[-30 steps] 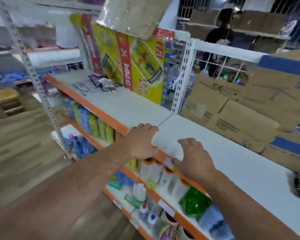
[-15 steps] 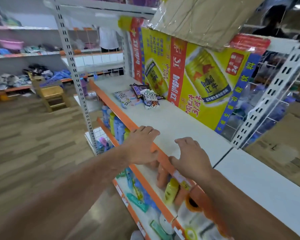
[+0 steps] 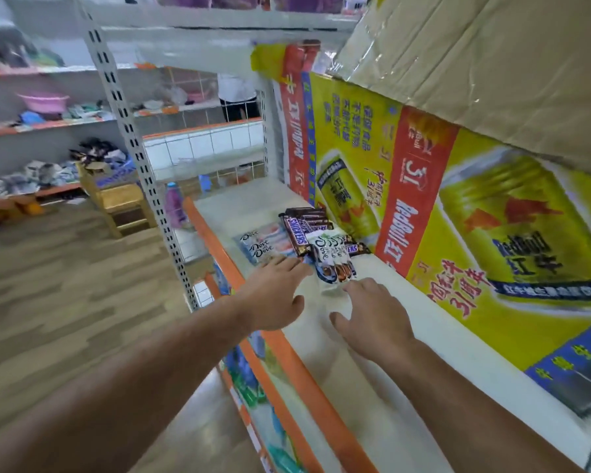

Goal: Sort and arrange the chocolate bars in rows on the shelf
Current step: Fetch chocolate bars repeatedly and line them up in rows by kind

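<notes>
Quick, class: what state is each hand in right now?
Left hand: open, holding nothing, beside the chocolate bars.
Right hand: open, holding nothing.

shelf (image 3: 365, 397): white, orange front edge
Snickers (image 3: 297, 230): brown bars piled toward the back, near the poster
pale Dove (image 3: 263, 245): flat by the front edge, left of the Snickers
white Dove (image 3: 331, 257): side by side, overlapping the Snickers
left hand (image 3: 273, 295): fingers straight, tips at the pale Dove
right hand (image 3: 372, 315): fingers spread, tips at the white Dove's near end
poster (image 3: 458, 233): yellow and red, upright behind the bars
</notes>
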{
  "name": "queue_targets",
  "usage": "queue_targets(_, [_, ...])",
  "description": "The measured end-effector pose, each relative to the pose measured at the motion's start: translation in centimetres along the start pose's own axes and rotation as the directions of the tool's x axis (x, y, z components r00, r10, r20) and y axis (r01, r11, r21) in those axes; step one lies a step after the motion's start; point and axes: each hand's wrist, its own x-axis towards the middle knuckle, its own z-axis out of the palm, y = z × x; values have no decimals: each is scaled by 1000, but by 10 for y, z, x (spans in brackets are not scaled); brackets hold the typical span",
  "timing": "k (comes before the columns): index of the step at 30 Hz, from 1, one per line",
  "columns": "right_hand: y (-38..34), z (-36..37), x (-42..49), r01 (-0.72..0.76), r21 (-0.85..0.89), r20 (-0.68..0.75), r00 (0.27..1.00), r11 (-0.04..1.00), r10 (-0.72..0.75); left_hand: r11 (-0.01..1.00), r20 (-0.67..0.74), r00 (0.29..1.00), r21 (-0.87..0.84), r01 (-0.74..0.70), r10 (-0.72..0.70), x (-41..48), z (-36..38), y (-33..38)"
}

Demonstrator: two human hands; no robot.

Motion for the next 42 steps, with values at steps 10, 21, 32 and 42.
queue_targets(10, [-26, 33, 96, -197, -37, -41, 980, 980, 195, 976, -32, 976, 23, -215, 216, 119, 20, -113])
queue_targets(21, [-64, 46, 136, -505, -179, -53, 862, 845, 504, 765, 182, 749, -34, -643, 637, 214, 16, -173])
queue_targets(32, [-76, 35, 121, -669, -114, -118, 744, 735, 658, 716, 117, 708, -181, -674, 696, 225, 7, -172])
queue_targets(42, [-79, 27, 16, -783, -184, -184, 621, 594, 762, 569, 46, 663, -559, -603, 748, 188, 7, -75])
